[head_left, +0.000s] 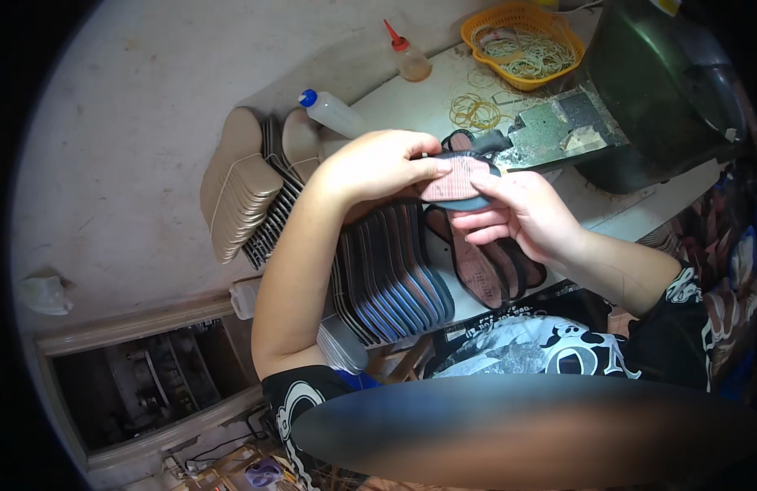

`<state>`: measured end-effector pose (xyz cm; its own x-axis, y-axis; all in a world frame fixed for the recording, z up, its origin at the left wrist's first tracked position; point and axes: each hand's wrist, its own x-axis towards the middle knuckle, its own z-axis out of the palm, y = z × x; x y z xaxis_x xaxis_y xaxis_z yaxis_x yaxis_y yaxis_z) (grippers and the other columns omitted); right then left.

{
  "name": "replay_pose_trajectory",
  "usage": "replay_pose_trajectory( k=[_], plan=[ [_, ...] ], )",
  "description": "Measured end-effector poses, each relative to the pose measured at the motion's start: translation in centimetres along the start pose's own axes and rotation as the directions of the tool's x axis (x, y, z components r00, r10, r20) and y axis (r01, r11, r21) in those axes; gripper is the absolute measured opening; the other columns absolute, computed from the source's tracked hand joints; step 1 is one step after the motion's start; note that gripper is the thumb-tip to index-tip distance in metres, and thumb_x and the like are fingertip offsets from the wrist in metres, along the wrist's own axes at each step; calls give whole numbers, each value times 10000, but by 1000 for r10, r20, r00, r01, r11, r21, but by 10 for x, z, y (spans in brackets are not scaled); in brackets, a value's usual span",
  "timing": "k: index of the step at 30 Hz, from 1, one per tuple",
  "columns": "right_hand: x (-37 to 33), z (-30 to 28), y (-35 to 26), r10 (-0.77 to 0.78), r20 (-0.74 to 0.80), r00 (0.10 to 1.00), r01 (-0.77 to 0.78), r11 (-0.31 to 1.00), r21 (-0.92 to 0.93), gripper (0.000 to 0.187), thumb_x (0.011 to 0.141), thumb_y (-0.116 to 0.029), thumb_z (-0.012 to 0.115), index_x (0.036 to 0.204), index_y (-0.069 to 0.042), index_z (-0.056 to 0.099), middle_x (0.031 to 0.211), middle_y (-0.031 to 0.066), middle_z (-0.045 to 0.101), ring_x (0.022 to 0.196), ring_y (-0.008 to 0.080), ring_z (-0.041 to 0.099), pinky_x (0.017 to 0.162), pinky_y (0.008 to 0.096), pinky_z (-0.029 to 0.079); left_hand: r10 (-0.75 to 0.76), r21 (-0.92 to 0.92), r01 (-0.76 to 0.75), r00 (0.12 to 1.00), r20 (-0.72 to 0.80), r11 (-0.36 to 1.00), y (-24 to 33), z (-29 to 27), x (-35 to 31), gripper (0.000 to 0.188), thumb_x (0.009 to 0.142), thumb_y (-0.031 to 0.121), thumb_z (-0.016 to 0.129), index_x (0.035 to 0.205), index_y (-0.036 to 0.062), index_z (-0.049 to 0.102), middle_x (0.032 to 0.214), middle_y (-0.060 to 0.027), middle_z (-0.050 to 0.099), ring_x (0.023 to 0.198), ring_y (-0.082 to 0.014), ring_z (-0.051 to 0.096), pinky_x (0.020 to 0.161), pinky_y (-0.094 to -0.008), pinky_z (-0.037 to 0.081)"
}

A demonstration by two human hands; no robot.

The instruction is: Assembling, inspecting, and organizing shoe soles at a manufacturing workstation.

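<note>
Both of my hands hold a shoe insole [456,182] with a pink ribbed face, black edging and a blue-grey side. My left hand [392,164] grips its left part, thumb pressed on the pink face. From the right, my right hand [530,214] pinches it between the thumb on top and fingers beneath. Below my hands stands a row of dark insoles [395,274] with bluish faces, packed on edge. Several pinkish insoles [479,266] lie beside that row, under my right hand.
Bundled beige soles [241,192] lean by the wall. Beyond my hands are a blue-capped bottle [333,113], a red-tipped bottle [411,64], loose rubber bands [474,112] and a yellow basket [486,18] of bands. A green machine [550,135] stands close at the right.
</note>
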<state>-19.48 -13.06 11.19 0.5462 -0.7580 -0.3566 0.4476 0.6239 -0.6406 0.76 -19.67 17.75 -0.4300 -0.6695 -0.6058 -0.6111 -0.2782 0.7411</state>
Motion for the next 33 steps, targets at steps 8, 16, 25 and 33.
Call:
replay_pose_trajectory(
  k=[8,16,25,33],
  plan=[
    [2,1,-5,24,-15,1000,-25,999,-42,374,920,-321,571,1122,-7,591,973,129,664,778,199,693,613,270,588,109,479,-44,988,-109,877,1,13,-7,369,918,336,575,756,4,559,667,-11,543,628,-82,444,588,-284,420],
    [2,-3,-6,28,-9,1000,-29,990,-138,339,921,-298,562,1068,5,605,900,137,674,711,190,693,566,261,583,22,144,-9,996,-89,990,-41,14,3,356,909,365,601,704,74,590,605,54,525,535,-35,421,476,-227,346],
    [-17,-15,-22,225,77,971,-193,936,-294,259,899,-216,597,954,34,644,810,98,675,651,136,648,575,261,542,-105,-305,80,992,-67,949,-18,37,-7,432,908,377,593,689,9,648,502,-111,599,325,-136,503,323,-216,401],
    [-63,-28,-26,176,40,983,-157,941,-300,267,864,-192,669,994,41,656,915,60,669,792,91,611,730,252,490,-121,-233,94,987,-104,968,-19,35,-5,530,888,467,594,561,51,563,404,-57,512,298,-97,455,325,-209,369]
  ],
)
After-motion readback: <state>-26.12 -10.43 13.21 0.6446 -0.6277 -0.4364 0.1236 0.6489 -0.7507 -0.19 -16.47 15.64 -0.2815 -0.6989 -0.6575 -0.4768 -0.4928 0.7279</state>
